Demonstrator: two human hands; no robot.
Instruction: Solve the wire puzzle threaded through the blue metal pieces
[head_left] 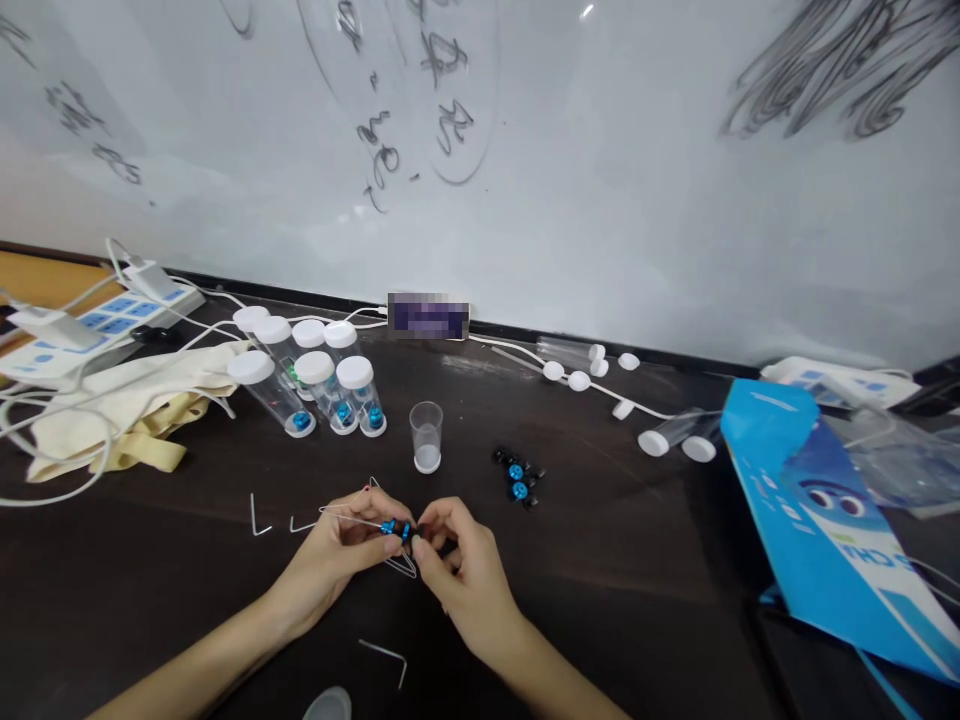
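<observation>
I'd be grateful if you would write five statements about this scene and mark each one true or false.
1. The left hand and right hand both hold a small blue-and-black part. True.
2. The blue bag lies at the left end of the desk. False: it lies at the right end.
3. The open clear tube stands upright, to the right of the white-capped tubes. True.
4. All the white-capped tubes are empty. False: several have blue pieces inside, near the bottom.
5. Loose white caps lie near the back of the desk. True.
</observation>
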